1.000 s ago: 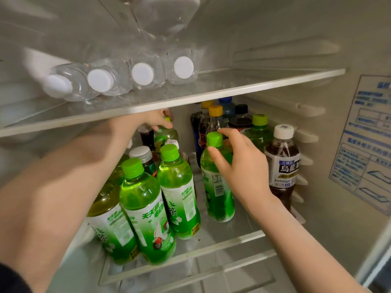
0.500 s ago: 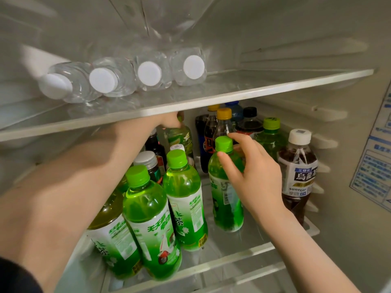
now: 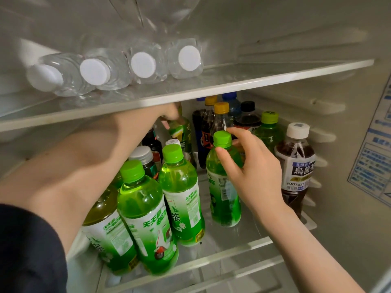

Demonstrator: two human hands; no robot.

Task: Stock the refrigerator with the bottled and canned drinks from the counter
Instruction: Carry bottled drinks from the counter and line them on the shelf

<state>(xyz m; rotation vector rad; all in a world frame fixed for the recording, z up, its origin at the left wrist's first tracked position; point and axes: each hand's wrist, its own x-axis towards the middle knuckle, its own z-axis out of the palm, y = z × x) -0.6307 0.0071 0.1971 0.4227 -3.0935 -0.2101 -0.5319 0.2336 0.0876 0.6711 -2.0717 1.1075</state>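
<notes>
From my remote seat I see the right hand at centre frame with thumb and fingers curled round the neck of an upright, green-capped clear plastic bottle of green drink, which stands on the lower glass shelf just beside a white-capped brown tea bottle. The left hand, partly hidden under the upper glass shelf, reaches to the back, its fingers closed on a tilted green-labelled bottle. Four white-capped clear water bottles lie side by side at the frame's upper left.
</notes>
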